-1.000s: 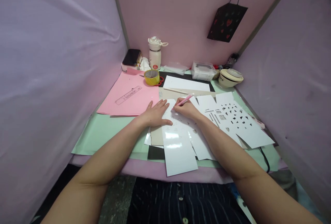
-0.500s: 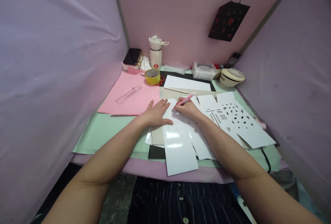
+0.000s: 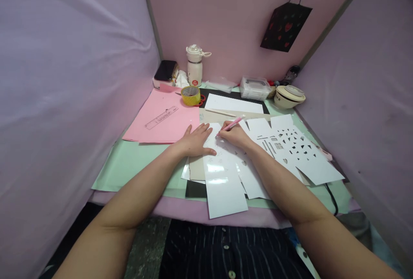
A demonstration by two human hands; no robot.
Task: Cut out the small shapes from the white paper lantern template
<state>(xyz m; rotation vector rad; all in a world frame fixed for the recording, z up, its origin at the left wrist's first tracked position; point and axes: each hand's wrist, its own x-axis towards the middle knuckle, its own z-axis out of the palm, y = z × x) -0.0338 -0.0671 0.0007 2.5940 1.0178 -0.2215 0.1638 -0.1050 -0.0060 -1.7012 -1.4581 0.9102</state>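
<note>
A long white sheet (image 3: 226, 188) with faint pencil-like marks lies at the middle of the table, its near end over the front edge. My left hand (image 3: 197, 141) rests flat on its upper left part, fingers apart. In my right hand (image 3: 235, 135) is a pink pen (image 3: 231, 124), pinched with its tip on the sheet's upper part. Under my right forearm and to the right lie white sheets with cut-outs (image 3: 298, 145), among them hearts, bars and several small triangles. A pale stick (image 3: 221, 112) lies on grey card behind my hands.
Pink paper (image 3: 167, 126) with a ruler (image 3: 161, 118) is at the left. Behind stand yellow tape (image 3: 190, 96), red-handled scissors (image 3: 202, 99), a white bottle (image 3: 194, 70), a clear box (image 3: 254, 88) and a lidded bowl (image 3: 289, 97). A black paper piece (image 3: 285, 27) hangs above.
</note>
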